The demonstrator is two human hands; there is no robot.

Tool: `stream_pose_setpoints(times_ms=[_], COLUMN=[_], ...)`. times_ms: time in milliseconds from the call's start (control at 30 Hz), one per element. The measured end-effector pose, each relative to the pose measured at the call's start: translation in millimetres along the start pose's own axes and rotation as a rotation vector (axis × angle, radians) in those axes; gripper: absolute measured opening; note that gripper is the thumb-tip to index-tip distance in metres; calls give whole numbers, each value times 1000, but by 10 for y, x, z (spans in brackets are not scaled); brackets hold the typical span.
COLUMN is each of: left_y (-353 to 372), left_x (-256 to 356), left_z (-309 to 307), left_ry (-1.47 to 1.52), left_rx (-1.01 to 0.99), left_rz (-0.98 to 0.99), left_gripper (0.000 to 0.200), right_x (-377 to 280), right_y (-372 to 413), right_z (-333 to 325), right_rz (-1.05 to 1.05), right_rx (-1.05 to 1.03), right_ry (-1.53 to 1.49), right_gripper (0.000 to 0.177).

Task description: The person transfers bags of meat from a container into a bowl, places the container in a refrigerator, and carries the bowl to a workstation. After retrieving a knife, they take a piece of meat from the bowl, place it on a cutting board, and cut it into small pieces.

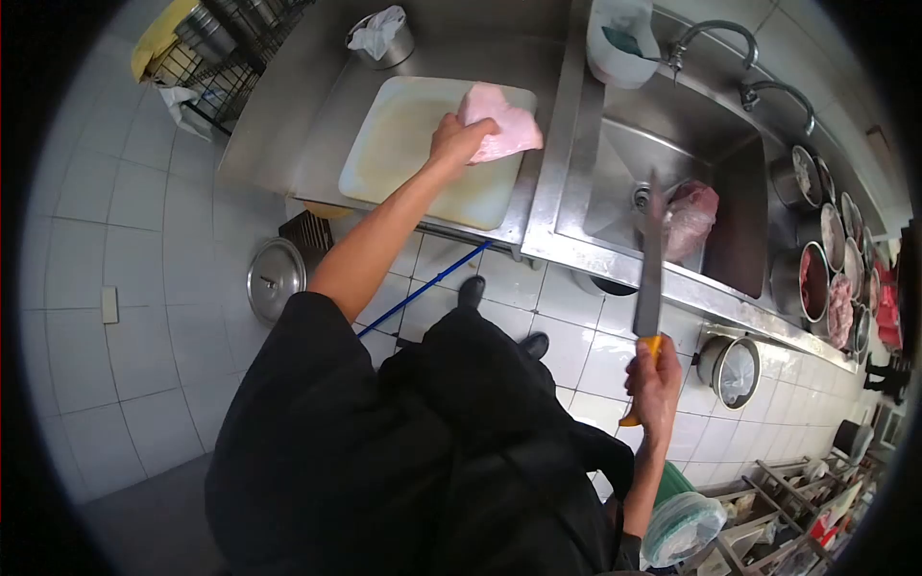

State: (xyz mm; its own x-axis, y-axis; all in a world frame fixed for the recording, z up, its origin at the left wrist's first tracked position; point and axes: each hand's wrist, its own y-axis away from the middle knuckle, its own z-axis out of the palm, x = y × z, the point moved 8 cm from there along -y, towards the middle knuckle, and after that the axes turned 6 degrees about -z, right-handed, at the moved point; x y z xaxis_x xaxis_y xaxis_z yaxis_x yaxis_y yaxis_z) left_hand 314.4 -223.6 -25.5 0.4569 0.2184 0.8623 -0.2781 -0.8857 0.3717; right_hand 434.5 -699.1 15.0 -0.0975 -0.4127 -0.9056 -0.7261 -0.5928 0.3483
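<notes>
A pale pink piece of meat (504, 125) lies at the upper right of a worn white cutting board (399, 144). My left hand (461, 141) is closed on its left side. My right hand (655, 384) grips the yellow handle of a long knife (651, 278), out in front of the sink's edge, with the blade pointing away from me toward the basin. Behind the blade, a larger piece of meat (690, 221), which looks wrapped in plastic, rests in the steel sink (619, 144).
Two faucets (715, 34) and a white container (622, 43) stand behind the sink. Metal pots (814, 278), some with meat, crowd the right counter. A bucket (730, 372), a lidded pot (277, 280) and a blue pole (423, 288) are low down near the floor.
</notes>
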Motion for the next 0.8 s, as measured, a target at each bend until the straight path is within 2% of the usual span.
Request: stream_pose_setpoints(times_ms=[167, 200, 233, 333, 433, 533, 667, 800], left_y=[-499, -591, -652, -680, -642, -800, -762, -767], left_x=[-615, -742, -829, -837, -644, -584, -580, -541], left_z=[-389, -413, -440, -496, -548, -401, -343, -351], left_ry=[-349, -387, -424, -496, -545, -488, -453, -438], left_rx=[144, 149, 151, -23, 224, 188, 234, 261], left_rz=[37, 67, 98, 54, 323, 465, 530, 605], left_gripper=[77, 79, 80, 90, 86, 74, 59, 57], right_x=[-483, -536, -641, -728, -695, -836, -988, -1043], right_y=[-42, -107, -153, -316, -443, -534, -625, -677], right_z=[1071, 1267, 1484, 2004, 2361, 2629, 2851, 3007], right_rz=[-3, -23, -5, -68, -80, -79, -97, -95], right_rx=[-221, -214, -220, -222, -199, -171, -156, -188], right_ry=[240, 311, 351, 428, 517, 608, 689, 827], right_gripper=[18, 28, 27, 25, 29, 26, 24, 23])
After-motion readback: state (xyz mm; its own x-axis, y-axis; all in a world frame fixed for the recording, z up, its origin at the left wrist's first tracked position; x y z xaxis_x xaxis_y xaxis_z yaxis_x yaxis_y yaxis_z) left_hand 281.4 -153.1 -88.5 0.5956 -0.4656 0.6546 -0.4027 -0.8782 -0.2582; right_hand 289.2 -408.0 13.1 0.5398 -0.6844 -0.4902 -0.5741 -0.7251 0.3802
